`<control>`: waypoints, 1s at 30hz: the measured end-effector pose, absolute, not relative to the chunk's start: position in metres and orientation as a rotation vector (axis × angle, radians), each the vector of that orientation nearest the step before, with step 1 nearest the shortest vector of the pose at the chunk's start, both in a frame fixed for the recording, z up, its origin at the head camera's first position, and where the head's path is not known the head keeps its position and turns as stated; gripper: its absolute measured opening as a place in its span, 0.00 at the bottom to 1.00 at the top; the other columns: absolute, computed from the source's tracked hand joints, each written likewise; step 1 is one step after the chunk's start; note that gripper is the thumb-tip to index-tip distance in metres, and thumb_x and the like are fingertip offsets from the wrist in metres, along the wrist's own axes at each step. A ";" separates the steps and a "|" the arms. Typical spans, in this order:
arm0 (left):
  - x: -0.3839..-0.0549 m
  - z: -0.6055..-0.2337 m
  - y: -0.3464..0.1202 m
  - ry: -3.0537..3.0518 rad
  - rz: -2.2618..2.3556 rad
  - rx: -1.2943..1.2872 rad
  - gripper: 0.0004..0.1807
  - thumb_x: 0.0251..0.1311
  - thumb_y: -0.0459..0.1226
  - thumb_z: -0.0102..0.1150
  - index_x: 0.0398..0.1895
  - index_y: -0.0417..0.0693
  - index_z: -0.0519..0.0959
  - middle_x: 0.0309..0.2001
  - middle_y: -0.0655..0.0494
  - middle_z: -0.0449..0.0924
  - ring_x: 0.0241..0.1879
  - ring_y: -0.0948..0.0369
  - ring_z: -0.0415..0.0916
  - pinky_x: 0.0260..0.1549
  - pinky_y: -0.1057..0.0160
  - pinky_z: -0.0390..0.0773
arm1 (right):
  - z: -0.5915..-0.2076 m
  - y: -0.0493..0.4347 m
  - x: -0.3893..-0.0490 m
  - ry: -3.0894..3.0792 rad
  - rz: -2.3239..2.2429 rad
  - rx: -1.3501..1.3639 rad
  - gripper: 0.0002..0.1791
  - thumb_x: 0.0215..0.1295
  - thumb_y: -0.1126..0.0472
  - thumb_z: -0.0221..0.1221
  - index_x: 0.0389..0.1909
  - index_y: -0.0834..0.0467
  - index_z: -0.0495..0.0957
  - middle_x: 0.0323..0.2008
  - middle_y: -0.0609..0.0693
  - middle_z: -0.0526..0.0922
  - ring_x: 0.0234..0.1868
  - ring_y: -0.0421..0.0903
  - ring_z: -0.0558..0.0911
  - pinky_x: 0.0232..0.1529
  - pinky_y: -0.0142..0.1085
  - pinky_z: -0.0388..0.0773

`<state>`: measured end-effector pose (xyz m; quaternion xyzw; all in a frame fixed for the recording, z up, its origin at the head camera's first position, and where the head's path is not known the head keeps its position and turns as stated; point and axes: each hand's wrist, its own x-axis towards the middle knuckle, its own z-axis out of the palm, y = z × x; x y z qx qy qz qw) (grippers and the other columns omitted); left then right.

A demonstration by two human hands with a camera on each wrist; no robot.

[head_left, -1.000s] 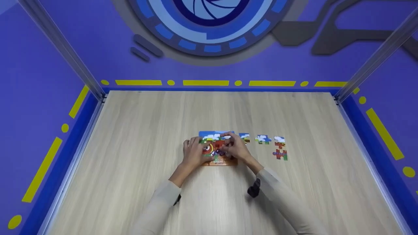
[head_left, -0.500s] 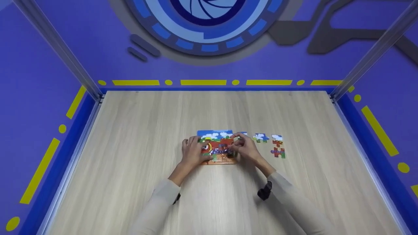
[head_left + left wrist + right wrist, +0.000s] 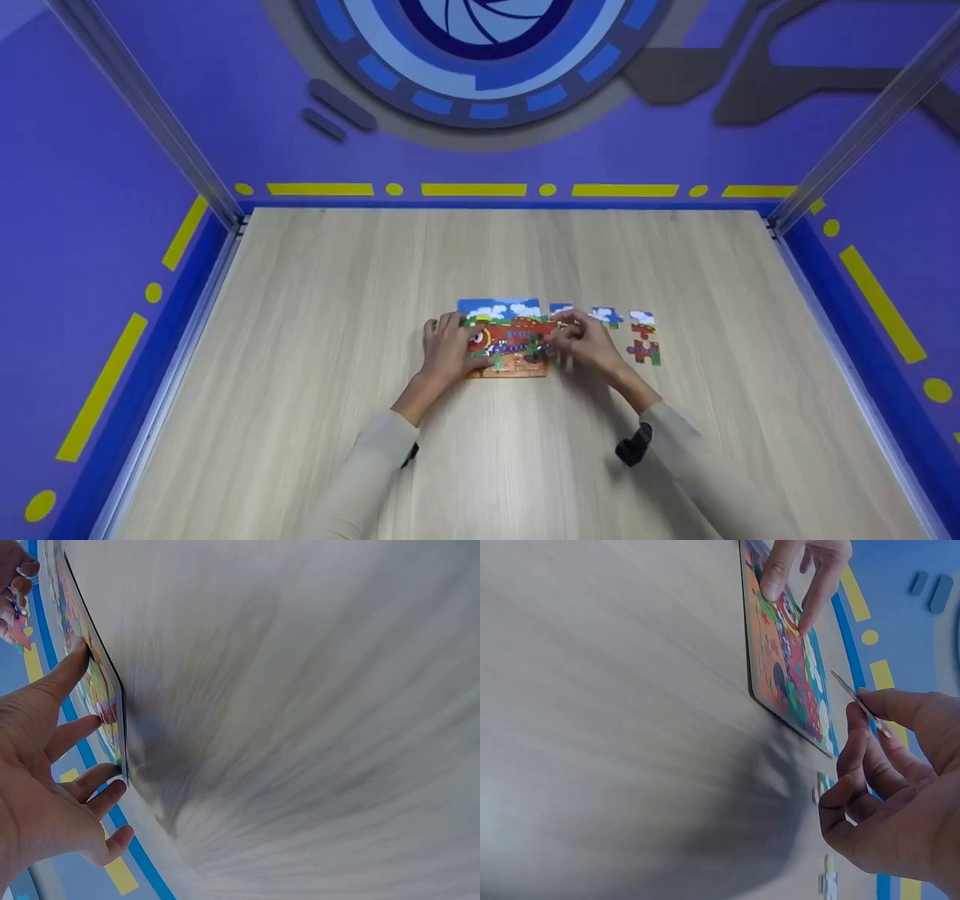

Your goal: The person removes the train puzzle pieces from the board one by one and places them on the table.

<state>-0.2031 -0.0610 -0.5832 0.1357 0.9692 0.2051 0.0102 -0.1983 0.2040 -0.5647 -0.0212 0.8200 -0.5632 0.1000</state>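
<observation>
Pale wood grain is covering the bench (image 3: 480, 465), and violet-blue panels are enclosing it: the left wall (image 3: 82, 195) is carrying yellow dashes, the back wall (image 3: 450, 165) is displaying a ringed blue emblem (image 3: 487, 79), and the right wall (image 3: 911, 247) is repeating the dashes.

My left hand (image 3: 448, 349) is resting on the left part of the puzzle board (image 3: 517, 367), fingers spread, gripping nothing. The board is lying flat near the middle of the bench, showing white clouds above a red creature; I cannot tell how many pieces are sitting in it. By its right edge, raised off the bench, my right hand (image 3: 592, 343) is pinching a puzzle piece (image 3: 846, 686) between thumb and fingers. Farther right, loose pieces (image 3: 606, 316) are lying on the wood.

Since a second ago, my right hand is shifting rightward, uncovering the board's right half, while my left hand is staying put.
</observation>
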 end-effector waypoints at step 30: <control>-0.202 -0.579 -0.058 3.023 0.635 0.405 0.37 0.49 0.54 0.78 0.63 0.53 0.82 0.64 0.41 0.75 0.66 0.45 0.69 0.66 0.37 0.61 | -0.563 0.298 -0.175 2.568 -1.410 0.040 0.19 0.66 0.66 0.65 0.55 0.66 0.75 0.29 0.49 0.83 0.29 0.38 0.74 0.32 0.30 0.70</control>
